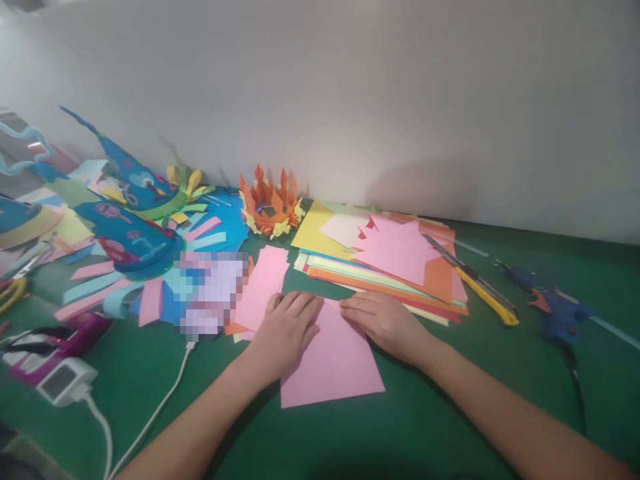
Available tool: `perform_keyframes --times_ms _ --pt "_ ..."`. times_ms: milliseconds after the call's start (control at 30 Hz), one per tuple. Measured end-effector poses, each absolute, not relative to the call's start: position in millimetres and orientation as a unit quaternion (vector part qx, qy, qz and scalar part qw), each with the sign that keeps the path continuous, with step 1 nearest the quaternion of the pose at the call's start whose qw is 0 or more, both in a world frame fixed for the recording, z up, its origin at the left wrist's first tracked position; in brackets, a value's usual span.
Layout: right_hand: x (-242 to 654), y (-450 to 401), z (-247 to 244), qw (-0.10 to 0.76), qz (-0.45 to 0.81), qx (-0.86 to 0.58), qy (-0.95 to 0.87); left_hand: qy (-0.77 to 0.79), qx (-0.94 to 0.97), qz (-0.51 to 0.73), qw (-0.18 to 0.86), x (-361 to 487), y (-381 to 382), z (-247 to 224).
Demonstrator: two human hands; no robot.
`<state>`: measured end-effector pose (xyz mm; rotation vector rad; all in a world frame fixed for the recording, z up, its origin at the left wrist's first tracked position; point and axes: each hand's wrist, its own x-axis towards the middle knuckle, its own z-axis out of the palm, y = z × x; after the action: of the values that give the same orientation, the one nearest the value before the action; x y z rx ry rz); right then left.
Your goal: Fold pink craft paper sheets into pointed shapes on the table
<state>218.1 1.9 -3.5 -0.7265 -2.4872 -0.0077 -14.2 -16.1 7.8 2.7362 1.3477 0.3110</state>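
Note:
A pink sheet of paper (333, 363) lies on the green table in front of me, its far edge under my fingers. My left hand (287, 333) rests flat on its upper left part, fingers stretched out and the thumb apart. My right hand (387, 323) lies on the upper right corner with its fingers extended. Left of the sheet is a small stack of pink paper pieces (263, 283). Behind it sits a pile of coloured sheets with a jagged pink piece (400, 250) on top.
A yellow cutter (487, 297) and a blue glue gun (563, 320) lie to the right. An orange paper crown (273, 210) stands behind. Blue cone hats (133, 237), scissors (15, 290), a white plug with cable (67, 381) and a pixelated patch are at left.

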Motion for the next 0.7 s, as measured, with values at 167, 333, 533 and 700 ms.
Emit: perform_keyframes --times_ms 167,333,533,700 --pt "218 1 -3 0.268 -0.001 -0.266 -0.926 0.433 0.896 0.099 0.026 -15 -16 9" --pt "219 2 -6 0.265 -0.002 -0.267 -0.926 0.430 0.898 0.089 0.004 -14 -17 8" --pt "217 2 -4 0.255 0.007 -0.276 -0.927 0.431 0.899 0.075 -0.023 -13 -17 8" --pt "213 0 6 0.234 0.038 -0.289 -0.927 0.426 0.902 0.064 -0.012 -13 -17 11"
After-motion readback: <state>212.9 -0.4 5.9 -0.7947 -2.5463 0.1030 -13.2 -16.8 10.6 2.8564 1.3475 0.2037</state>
